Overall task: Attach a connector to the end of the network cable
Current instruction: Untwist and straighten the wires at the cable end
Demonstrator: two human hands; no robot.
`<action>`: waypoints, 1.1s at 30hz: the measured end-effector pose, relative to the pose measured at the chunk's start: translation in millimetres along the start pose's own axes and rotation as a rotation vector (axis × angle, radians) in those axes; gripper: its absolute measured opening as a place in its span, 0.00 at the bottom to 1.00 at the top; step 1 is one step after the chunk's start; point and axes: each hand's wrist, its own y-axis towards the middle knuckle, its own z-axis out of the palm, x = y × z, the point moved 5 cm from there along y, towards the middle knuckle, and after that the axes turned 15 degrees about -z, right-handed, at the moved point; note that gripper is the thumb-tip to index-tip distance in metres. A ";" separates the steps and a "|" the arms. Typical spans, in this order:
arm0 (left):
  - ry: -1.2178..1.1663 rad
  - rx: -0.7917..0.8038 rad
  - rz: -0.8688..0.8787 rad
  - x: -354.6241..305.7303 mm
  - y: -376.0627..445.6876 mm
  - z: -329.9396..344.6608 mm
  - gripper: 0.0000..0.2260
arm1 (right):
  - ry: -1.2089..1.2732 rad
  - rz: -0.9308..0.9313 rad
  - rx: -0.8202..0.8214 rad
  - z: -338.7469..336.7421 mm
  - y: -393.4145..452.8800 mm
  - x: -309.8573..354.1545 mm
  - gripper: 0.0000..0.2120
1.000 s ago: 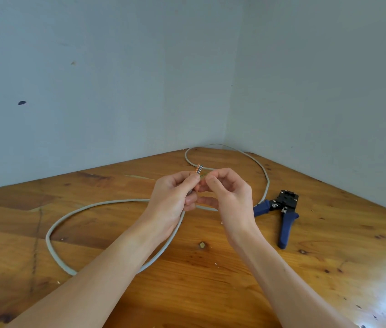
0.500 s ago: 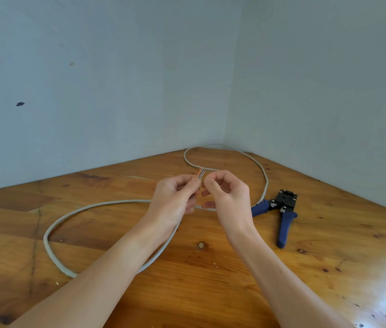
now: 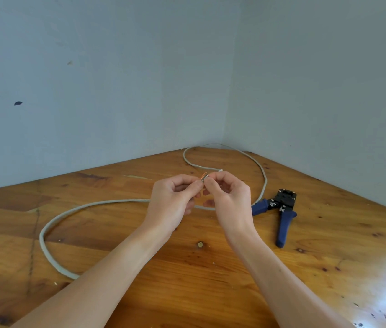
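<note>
Head view: the left hand [image 3: 170,200] pinches the stripped end of the network cable [image 3: 92,205] between thumb and forefinger, with the short coloured wires [image 3: 203,176] standing just above its fingertips; the right hand [image 3: 228,197] pinches those same wires from the other side, fingers curled, the two hands touching at the tips. Over the last second the wires have gone from a loose upright tuft to a flatter, tilted bundle, and the right fingertips have closed onto them; this suggests the conductors are being straightened and aligned, a step that precedes fitting the connector. The rest of the cable loops over the desk [image 3: 211,280], out beyond the left wrist and round behind both hands; the blue-handled crimping tool [image 3: 279,209] lies untouched on the desk just beyond the right hand. No connector can be made out; the order of the wire colours is too small to read; the cable jacket's end is hidden inside the left hand.
</note>
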 end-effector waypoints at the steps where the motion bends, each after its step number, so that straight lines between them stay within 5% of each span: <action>1: 0.015 -0.006 0.015 -0.5 -0.6 -0.7 0.07 | 0.001 -0.001 0.004 0.0 -0.2 -0.1 0.05; 16: 0.289 -0.103 0.131 -7.2 -0.8 -3.1 0.09 | 0.130 0.083 0.080 2.2 1.0 -5.9 0.05; 23: 0.590 -0.167 0.218 -10.4 1.3 -5.7 0.05 | -0.395 -0.313 0.223 -2.5 6.7 5.8 0.08; 33: 0.774 -0.105 0.294 -8.7 2.8 -3.3 0.06 | -0.586 -0.426 0.303 -1.9 8.5 5.6 0.06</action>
